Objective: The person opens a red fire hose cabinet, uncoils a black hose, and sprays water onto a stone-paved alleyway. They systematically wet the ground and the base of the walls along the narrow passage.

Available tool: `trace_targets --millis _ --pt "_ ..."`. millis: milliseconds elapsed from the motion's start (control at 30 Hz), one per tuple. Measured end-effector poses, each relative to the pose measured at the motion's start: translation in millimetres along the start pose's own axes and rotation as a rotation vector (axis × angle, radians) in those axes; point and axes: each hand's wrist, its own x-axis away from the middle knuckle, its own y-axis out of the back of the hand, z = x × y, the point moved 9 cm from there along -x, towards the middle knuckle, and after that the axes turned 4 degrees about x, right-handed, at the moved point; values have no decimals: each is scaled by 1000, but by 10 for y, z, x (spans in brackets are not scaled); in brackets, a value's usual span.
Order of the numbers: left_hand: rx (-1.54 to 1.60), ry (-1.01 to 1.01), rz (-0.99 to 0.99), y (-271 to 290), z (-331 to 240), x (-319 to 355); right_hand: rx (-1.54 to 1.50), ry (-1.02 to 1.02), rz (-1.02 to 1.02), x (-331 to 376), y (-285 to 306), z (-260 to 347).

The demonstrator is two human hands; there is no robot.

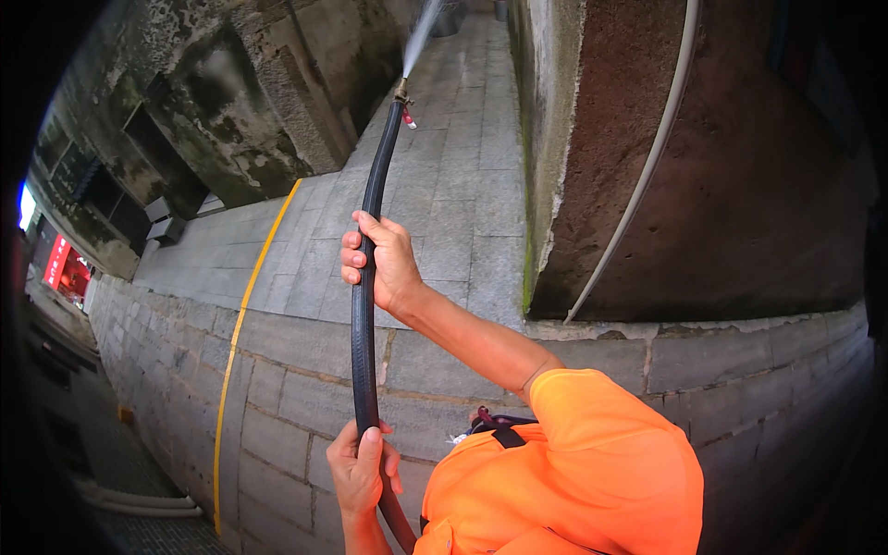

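A black rubber hose [363, 361] rises from the lower edge toward the top of the head view. At its far end sits a brass nozzle fitting [400, 91] with a small red-and-white piece [409, 118] beside it. A white jet of water [423, 37] shoots out ahead from the fitting. My right hand [387, 259] is wrapped round the middle of the hose, arm stretched forward. Lower down and nearer my body, my left hand [359, 470] grips the same hose, thumb lying along it. Below that hand the hose curves down out of view.
A yellow line [242, 310] crosses the stone paving [305, 407] on the left. The brown wall [638, 92] at right has a pale pipe [652, 166] down it. A stained wall [217, 83] and stone blocks [166, 228] stand left. A grey container [448, 24] sits far ahead.
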Motion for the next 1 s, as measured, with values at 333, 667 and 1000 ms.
trace_targets --millis 333,667,1000 --pt "-30 -10 3 -55 -29 -15 -22 4 36 -15 -30 64" --pt "-65 67 47 8 21 17 28 -17 95 -103 206 30" --pt "13 -16 85 -76 161 30 2 -123 109 -147 362 -77"
